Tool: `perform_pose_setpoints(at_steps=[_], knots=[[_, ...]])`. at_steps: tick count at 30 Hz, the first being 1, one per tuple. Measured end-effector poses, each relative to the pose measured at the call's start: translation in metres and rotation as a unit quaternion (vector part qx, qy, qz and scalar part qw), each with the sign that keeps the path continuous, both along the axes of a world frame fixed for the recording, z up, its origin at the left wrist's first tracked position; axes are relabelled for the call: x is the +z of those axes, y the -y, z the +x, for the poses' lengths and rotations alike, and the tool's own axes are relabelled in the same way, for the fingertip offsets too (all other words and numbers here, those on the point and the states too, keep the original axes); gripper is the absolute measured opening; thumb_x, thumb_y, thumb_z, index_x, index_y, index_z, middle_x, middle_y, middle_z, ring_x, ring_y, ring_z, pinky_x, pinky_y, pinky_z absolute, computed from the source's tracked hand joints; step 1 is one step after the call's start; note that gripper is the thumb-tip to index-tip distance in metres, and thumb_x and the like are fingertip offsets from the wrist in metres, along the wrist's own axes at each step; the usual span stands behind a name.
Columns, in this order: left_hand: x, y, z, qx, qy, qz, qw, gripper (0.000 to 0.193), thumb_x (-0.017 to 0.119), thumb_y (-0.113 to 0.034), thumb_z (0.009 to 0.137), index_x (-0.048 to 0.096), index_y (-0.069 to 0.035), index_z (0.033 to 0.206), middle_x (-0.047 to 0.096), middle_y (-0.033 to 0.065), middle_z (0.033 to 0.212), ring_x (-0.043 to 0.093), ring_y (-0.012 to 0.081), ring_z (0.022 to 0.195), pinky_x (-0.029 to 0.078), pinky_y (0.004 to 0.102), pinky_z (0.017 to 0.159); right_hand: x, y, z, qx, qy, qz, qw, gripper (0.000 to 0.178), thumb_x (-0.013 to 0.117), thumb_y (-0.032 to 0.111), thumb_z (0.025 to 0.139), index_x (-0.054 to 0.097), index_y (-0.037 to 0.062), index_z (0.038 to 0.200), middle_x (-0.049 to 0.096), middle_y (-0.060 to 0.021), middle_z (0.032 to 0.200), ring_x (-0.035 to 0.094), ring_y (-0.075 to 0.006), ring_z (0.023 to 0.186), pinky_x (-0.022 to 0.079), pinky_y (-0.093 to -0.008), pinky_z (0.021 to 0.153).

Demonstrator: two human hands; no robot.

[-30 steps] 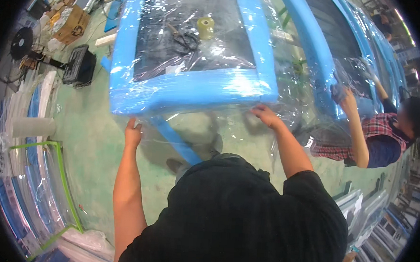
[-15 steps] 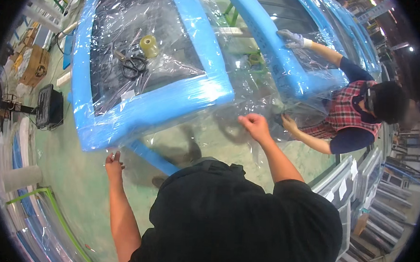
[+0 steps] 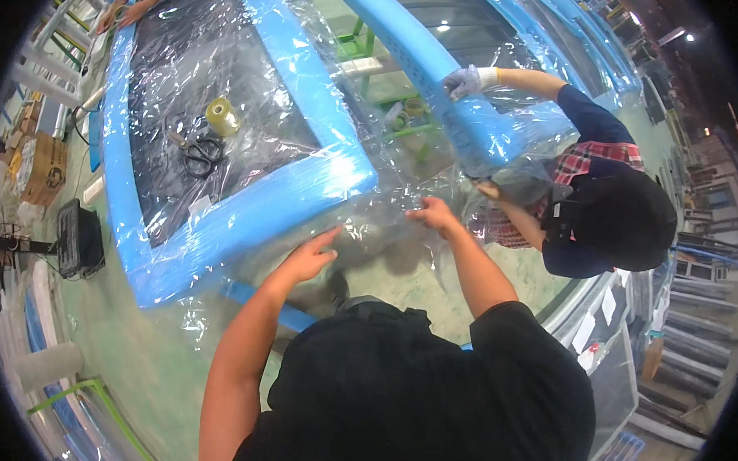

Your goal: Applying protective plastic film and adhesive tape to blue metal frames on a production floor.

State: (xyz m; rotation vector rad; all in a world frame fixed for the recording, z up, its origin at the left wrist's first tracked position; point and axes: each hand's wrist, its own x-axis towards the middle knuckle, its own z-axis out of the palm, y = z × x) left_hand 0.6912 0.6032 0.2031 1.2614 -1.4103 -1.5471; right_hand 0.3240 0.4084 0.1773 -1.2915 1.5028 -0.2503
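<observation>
A blue-edged rectangular frame (image 3: 243,236) with a dark panel lies in front of me, wrapped in loose clear plastic film (image 3: 370,218). My left hand (image 3: 307,256) is just off the frame's near edge, fingers stretched out and apart beside the film. Farther right, past the frame's near right corner, my right hand (image 3: 438,216) has its fingers bent on the film's loose edge; the fingertips show poorly against the glare. Black-handled scissors (image 3: 199,155) and a roll of yellowish tape (image 3: 222,117) lie on top of the panel.
A co-worker (image 3: 596,192) on the right rests a gloved hand (image 3: 470,81) on a second blue-edged frame (image 3: 432,54). Another person's hands (image 3: 130,16) touch the far left corner. A black monitor-like box (image 3: 79,239) stands left; wrapped panels (image 3: 603,376) lean at right.
My left hand has moved right and away from the near left corner, its fingers now extended. My right hand has shifted slightly left. Another person's hands have appeared at the far left corner.
</observation>
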Motion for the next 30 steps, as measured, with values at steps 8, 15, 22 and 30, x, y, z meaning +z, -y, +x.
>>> perform_pose_setpoints(at_steps=[8,15,22,30], knots=[[-0.027,0.049,0.009,-0.004,0.231,0.142,0.962,0.069,0.066,-0.048,0.097,0.051,-0.014,0.156,0.069,0.0262,0.133,0.063,0.0321,0.131,0.047,0.0403,0.109,0.020,-0.038,-0.001,0.013,0.022,-0.010,1.000,0.027,0.085,0.023,0.088,0.064,0.0090,0.078,0.067,0.0000,0.076,0.058,-0.0092,0.067,0.046,-0.0276,0.060],[-0.078,0.067,0.039,-0.033,0.136,0.073,0.987,0.050,0.051,-0.028,0.106,0.055,-0.011,0.153,0.054,0.0168,0.156,0.049,0.0324,0.144,0.038,0.0414,0.120,0.082,-0.122,0.068,0.128,0.281,-0.011,0.951,0.022,0.071,0.021,0.100,0.072,0.0014,0.089,0.075,-0.0063,0.084,0.068,-0.0114,0.077,0.054,-0.0306,0.069],[-0.023,0.093,0.008,0.006,0.088,0.143,0.986,0.051,0.055,-0.029,0.106,0.053,-0.017,0.155,0.044,0.0093,0.163,0.041,0.0245,0.148,0.039,0.0401,0.119,0.093,-0.119,0.200,0.108,0.174,-0.187,0.961,0.034,0.072,0.028,0.099,0.070,-0.0006,0.082,0.070,-0.0110,0.074,0.062,-0.0159,0.067,0.049,-0.0351,0.061],[-0.142,0.068,0.022,-0.038,0.238,-0.081,0.967,0.048,0.057,-0.036,0.106,0.057,-0.009,0.146,0.057,0.0141,0.148,0.052,0.0274,0.138,0.043,0.0406,0.116,0.099,-0.126,0.237,0.072,0.168,-0.168,0.969,0.038,0.073,0.035,0.096,0.068,-0.0007,0.084,0.072,-0.0203,0.081,0.070,-0.0319,0.073,0.055,-0.0440,0.069]])
